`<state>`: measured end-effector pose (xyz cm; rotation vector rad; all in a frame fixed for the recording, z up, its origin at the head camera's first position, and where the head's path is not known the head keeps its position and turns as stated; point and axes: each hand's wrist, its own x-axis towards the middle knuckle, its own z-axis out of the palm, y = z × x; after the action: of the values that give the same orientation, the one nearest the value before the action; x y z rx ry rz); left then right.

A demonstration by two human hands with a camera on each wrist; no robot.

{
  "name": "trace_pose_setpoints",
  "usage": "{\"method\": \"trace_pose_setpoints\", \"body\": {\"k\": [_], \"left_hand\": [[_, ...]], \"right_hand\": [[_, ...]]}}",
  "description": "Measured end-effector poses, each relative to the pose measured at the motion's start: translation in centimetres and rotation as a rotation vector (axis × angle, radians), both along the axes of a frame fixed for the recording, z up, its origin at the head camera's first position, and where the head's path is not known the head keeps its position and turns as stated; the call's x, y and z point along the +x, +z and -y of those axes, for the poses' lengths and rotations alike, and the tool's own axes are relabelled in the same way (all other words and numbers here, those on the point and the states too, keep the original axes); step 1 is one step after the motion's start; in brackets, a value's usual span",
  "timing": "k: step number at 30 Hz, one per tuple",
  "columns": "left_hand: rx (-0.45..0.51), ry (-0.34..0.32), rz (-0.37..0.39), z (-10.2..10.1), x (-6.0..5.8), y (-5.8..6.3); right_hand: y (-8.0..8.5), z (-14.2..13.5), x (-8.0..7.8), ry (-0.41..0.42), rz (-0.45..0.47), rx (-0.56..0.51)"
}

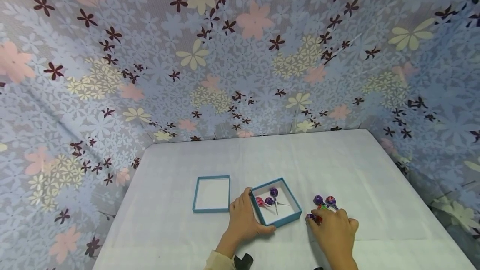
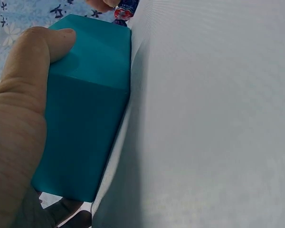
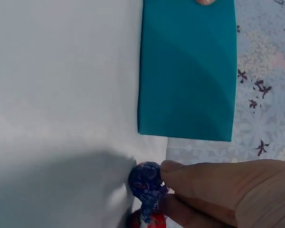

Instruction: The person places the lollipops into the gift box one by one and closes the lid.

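A blue open box (image 1: 286,220) holds several wrapped lollipops, two purple ones (image 1: 274,192) and a pink one (image 1: 259,201), their white sticks crossing. My left hand (image 1: 243,220) grips this box by its left corner; in the left wrist view the thumb lies on one blue side (image 2: 92,52). To the right of the box, my right hand (image 1: 335,228) pinches a purple-wrapped lollipop (image 3: 145,176) between thumb and finger. A red-wrapped lollipop (image 3: 152,220) lies right beside it. More lollipops, purple (image 1: 318,199), red (image 1: 331,200) and green, sit by the fingertips, partly covered by the hand.
To the left of the box lies a shallow blue-rimmed lid (image 1: 211,210) with a white inside. A white cloth (image 1: 168,236) covers the table, and floral fabric (image 1: 240,53) hangs behind it and along both sides.
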<state>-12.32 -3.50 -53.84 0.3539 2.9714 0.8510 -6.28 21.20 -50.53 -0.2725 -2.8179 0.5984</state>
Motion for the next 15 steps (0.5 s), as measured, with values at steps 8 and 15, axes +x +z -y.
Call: {"method": "trace_pose_setpoints", "body": {"k": [8, 15], "left_hand": [[-0.003, -0.005, -0.024, 0.04, 0.05, -0.09], [0.003, -0.006, -0.015, 0.07, 0.11, 0.08]], "right_hand": [[-0.26, 0.30, -0.10, 0.012, -0.006, 0.013], [-0.64, 0.46, -0.13, 0.003, -0.007, 0.017]]}}
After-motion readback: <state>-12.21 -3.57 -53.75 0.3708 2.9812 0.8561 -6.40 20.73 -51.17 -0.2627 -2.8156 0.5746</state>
